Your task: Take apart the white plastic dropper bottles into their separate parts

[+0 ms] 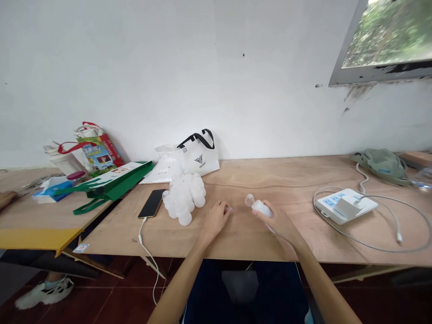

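My right hand (277, 221) is wrapped round a small white bottle (261, 208), which lies tilted on the wooden table. A clear round cap (249, 200) is at the bottle's far end; whether it is attached I cannot tell. My left hand (216, 218) rests on the table to the left, fingers curled together. A small translucent thing (230, 210) shows at its fingertips, too small to name. Left of that hand sits a clump of white, translucent rounded pieces (184, 198).
A phone (151, 203) on a white cable lies left of the clump. Behind are a white bag (202, 157) and a green bag (114, 182). On the right lie a white power strip (344, 205) with looped cables and a grey-green pouch (384, 165). Another person's hand (6, 198) shows far left.
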Demonstrator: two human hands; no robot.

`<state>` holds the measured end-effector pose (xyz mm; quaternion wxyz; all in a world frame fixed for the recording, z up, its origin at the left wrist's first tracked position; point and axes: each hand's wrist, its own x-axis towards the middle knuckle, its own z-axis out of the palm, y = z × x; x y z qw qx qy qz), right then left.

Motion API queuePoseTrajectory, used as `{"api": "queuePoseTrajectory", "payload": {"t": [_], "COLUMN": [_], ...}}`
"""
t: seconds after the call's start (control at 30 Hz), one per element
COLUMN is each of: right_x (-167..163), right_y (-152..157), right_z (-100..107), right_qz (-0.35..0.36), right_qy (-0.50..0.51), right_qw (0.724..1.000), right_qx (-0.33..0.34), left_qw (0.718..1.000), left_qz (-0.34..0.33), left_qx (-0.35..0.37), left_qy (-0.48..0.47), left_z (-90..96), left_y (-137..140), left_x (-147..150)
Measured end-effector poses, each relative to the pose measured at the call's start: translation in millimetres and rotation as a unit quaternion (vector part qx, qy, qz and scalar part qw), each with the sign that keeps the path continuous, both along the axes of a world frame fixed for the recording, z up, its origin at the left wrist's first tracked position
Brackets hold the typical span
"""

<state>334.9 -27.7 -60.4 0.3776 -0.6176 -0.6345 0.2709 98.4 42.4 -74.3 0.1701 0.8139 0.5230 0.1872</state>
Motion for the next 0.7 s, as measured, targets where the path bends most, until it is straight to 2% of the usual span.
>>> {"api": "queuePoseTrajectory", "payload": {"t": [0.13, 0.33, 0.5, 0.7], "right_x": [-0.7, 1.0, 5.4, 8.1], "right_y": [6.5, 12.0, 13.7, 15.6], "right_z": [-13.1, -23.0, -24.6, -25.6], "right_qz": [0.004, 0.008, -0.010, -0.005], "right_qy": [-0.028, -0.031, -0.018, -0.002], "right_qw": [0.999, 0.999, 0.999, 0.999], "right_qx": [-0.014, -0.025, -0.036, -0.047], "left_qw": [1.000, 1.000, 0.998, 0.997], "left_qz": [-0.001, -0.023, -0.029, -0.041], "left_qx": [0.007, 0.008, -0.005, -0.024], "left_qy": [-0.017, 0.014, 0.057, 0.060], "left_z": [4.3, 9.8, 4.4, -4.1], "left_y": [2.5, 12.3, 16.7, 21.6], "left_x": [4.0, 31.8, 54.8, 60.4]}}
